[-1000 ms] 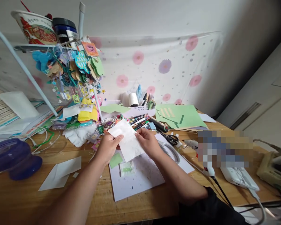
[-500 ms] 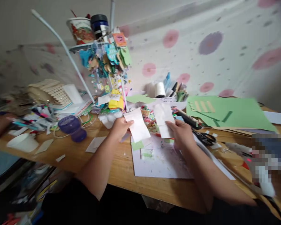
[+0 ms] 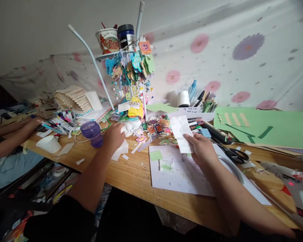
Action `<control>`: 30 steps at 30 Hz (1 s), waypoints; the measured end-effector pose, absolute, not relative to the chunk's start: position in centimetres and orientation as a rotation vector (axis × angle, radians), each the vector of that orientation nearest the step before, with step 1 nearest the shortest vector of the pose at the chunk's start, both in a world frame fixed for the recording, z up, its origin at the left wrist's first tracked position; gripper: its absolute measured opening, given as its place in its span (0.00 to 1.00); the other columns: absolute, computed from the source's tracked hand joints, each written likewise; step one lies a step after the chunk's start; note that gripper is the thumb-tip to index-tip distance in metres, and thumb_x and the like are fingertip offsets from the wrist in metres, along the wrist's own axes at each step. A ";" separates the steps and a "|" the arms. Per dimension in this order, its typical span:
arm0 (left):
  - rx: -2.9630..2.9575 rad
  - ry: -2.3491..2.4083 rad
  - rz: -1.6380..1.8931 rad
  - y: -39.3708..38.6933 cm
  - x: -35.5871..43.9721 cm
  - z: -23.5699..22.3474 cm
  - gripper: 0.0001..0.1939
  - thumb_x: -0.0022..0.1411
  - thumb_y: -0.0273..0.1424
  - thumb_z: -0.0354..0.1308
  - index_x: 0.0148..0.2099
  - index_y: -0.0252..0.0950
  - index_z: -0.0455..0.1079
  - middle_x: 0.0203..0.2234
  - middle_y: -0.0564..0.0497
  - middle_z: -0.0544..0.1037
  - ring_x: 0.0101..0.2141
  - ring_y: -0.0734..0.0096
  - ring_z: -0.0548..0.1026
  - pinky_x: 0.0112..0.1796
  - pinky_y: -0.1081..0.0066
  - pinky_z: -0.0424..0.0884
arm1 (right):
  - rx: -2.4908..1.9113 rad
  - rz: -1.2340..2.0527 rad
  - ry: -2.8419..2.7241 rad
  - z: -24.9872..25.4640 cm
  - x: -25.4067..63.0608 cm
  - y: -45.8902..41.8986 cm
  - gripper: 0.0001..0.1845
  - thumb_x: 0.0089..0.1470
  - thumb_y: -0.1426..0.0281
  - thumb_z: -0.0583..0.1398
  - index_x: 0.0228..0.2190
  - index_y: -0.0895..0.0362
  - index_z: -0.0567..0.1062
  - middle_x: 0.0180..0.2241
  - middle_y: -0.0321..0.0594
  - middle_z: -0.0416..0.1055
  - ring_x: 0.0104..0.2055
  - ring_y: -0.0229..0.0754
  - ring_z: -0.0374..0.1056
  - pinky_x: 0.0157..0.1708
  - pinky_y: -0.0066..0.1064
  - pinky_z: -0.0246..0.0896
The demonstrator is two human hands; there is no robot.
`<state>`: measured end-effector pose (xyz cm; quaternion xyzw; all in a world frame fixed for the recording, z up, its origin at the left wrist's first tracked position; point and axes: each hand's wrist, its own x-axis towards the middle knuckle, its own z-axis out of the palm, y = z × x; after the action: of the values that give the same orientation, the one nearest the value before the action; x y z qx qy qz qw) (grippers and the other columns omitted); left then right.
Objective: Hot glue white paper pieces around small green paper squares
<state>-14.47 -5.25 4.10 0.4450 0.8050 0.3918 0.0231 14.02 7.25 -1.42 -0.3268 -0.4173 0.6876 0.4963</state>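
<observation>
1. My right grip [image 3: 203, 148] is pinching a white paper strip [image 3: 181, 134], thumb on its face, and I am holding it above the far edge of a white sheet [image 3: 181, 186] that is lying on the table [image 3: 131, 174].
2. My left grip [image 3: 114, 136] is hovering beside the purple cup [image 3: 91, 130], over loose white paper [image 3: 121, 150]; its fingers are hiding their undersides, so I am not able to tell whether they are grasping anything.
3. As for what is done, the strip is already hanging free as a separate piece, and a green square [image 3: 156, 155] and a pale piece banded with green [image 3: 166, 165] are lying ready-cut on the sheet.
4. As for what is left, the strip is showing no drawing or attached piece on this side, so I am judging it unfinished.
5. The scissors [image 3: 233, 154] are lying unheld to my right, and small decorated squares [image 3: 158, 127] are lying heaped beyond the sheet.
</observation>
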 end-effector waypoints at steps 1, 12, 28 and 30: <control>1.447 2.387 1.261 -4.8 -12.9 4.0 0.15 0.49 0.29 0.63 0.42 0.39 0.75 0.49 0.42 0.76 0.55 0.49 0.68 0.55 0.59 0.60 | -0.774 1.669 -1.020 -1.3 13.9 7.0 0.13 0.34 0.66 0.70 0.24 0.58 0.75 0.20 0.38 0.75 0.20 0.40 0.68 0.22 0.33 0.63; 0.826 1.143 1.567 2.3 -0.9 1.7 0.22 0.39 0.42 0.72 0.33 0.33 0.73 0.23 0.51 0.78 0.25 0.66 0.76 0.29 0.67 0.72 | -0.673 1.618 -1.187 -1.0 13.2 5.8 0.17 0.41 0.61 0.68 0.33 0.57 0.75 0.21 0.32 0.73 0.22 0.37 0.66 0.24 0.29 0.60; 0.720 1.012 1.517 2.0 -1.6 1.1 0.25 0.40 0.35 0.73 0.41 0.31 0.74 0.31 0.46 0.82 0.34 0.58 0.80 0.34 0.64 0.75 | -0.376 1.369 -1.675 -1.9 14.1 6.5 0.06 0.47 0.69 0.65 0.31 0.53 0.81 0.34 0.40 0.77 0.36 0.41 0.71 0.38 0.33 0.66; 0.772 1.006 1.479 1.8 -1.6 1.2 0.24 0.40 0.34 0.74 0.41 0.30 0.75 0.31 0.45 0.82 0.32 0.60 0.79 0.33 0.67 0.74 | -0.390 1.347 -1.663 -1.8 14.3 6.7 0.05 0.48 0.67 0.66 0.29 0.53 0.81 0.32 0.40 0.76 0.35 0.41 0.71 0.38 0.33 0.65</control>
<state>-1.57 1.78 1.17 0.3276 0.4269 0.6282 0.5620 14.28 6.71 -1.80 -0.1589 -0.6771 0.5485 0.4642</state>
